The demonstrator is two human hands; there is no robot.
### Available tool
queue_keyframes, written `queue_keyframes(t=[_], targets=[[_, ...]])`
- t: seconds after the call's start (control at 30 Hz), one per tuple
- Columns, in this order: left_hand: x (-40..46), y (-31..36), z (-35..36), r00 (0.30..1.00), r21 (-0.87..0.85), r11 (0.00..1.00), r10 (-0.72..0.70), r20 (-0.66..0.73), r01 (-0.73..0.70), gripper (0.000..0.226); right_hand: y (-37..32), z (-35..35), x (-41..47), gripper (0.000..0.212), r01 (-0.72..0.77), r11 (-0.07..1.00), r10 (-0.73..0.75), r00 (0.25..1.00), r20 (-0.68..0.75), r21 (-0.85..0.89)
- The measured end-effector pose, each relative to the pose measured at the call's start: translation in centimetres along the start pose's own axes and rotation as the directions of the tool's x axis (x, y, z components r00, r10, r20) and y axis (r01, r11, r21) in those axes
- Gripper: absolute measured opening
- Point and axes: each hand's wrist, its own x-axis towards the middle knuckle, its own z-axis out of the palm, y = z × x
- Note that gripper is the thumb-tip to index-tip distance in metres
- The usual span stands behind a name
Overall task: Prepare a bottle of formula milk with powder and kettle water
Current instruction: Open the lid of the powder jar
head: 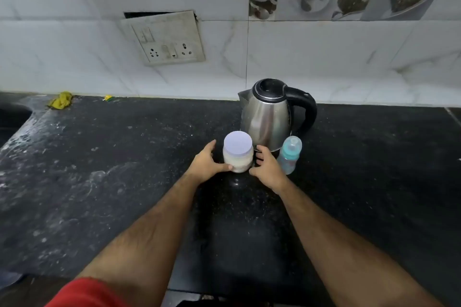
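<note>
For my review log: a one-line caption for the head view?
Left hand grips lidded powder jar, right hand beside it; kettle and baby bottle behind.

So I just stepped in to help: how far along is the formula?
Barely begun. Set out on the counter: the kettle, lid down, and the baby bottle, cap on. In hand: the left hand grips the powder jar, lid on, while the right hand is beside it, contact unclear. Left: opening the jar and bottle, adding powder, pouring water, mixing.
</note>
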Motion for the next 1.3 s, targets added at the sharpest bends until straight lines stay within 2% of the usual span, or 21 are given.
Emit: queue_keyframes(t=[0.17,0.23,0.33,0.43,0.7,0.8,0.9,0.97,1.03,1.1,1.17,1.23,1.3], targets=[[1.1,0.6,0.5,0.993,-0.093,0.994,0.062,0.101,-0.053,0.118,-0.3,0.5,0.6,0.075,-0.011,0.999,0.011,1.000,-0.010,-0.030],[1.5,0.4,0.7,0.987,-0.108,0.990,0.106,0.124,-0.092,0.109,-0.4,0.7,0.5,0.071,-0.004,1.000,0.004,1.000,-0.024,0.003],[1.2,0.7,1.1,0.983,-0.090,0.985,0.157,0.094,-0.149,0.095,-0.4,1.0,0.1,0.067,0.008,1.000,-0.007,0.999,-0.044,0.025],[0.3,0.9,1.3,0.980,-0.081,0.980,0.187,0.074,-0.181,0.091,-0.1,1.2,-0.8,0.066,0.025,0.999,-0.022,0.998,-0.065,0.034],[-3.3,1.0,0.5,0.971,-0.115,0.972,0.215,0.101,-0.203,0.083,0.4,1.0,-5.2,0.081,0.111,0.993,-0.110,0.994,-0.015,0.036],[-4.5,1.3,-0.3,0.964,-0.166,0.968,0.215,0.157,-0.189,0.084,0.6,1.4,-6.7,0.094,0.119,0.992,-0.117,0.992,-0.039,0.046],[-5.8,2.1,-0.7,0.934,-0.278,0.945,0.247,0.259,-0.173,0.075,0.2,2.0,-7.8,0.107,0.164,0.982,-0.160,0.986,-0.055,0.091],[-6.6,2.9,-0.6,0.927,-0.289,0.940,0.263,0.267,-0.183,0.068,-0.3,2.4,-8.3,0.112,0.218,0.963,-0.200,0.972,-0.122,0.160],[-7.3,3.7,-0.7,0.930,-0.271,0.940,0.275,0.244,-0.206,0.060,-1.5,2.3,-9.1,0.102,0.245,0.950,-0.211,0.961,-0.181,0.194],[-7.9,4.7,-1.3,0.931,-0.243,0.944,0.282,0.232,-0.225,0.049,-2.6,1.9,-9.8,0.074,0.280,0.932,-0.239,0.952,-0.191,0.229],[-8.1,5.8,-2.1,0.930,-0.213,0.941,0.306,0.204,-0.263,0.045,-3.8,1.4,-10.8,0.058,0.297,0.913,-0.258,0.952,-0.165,0.279],[-8.3,7.3,-3.1,0.911,-0.215,0.921,0.365,0.190,-0.324,0.055,-4.8,1.3,-11.7,0.056,0.303,0.898,-0.287,0.953,-0.097,0.320],[-8.3,8.7,-3.8,0.874,-0.258,0.898,0.418,0.249,-0.356,0.080,-5.2,1.4,-12.2,0.059,0.285,0.897,-0.292,0.956,-0.032,0.337]])
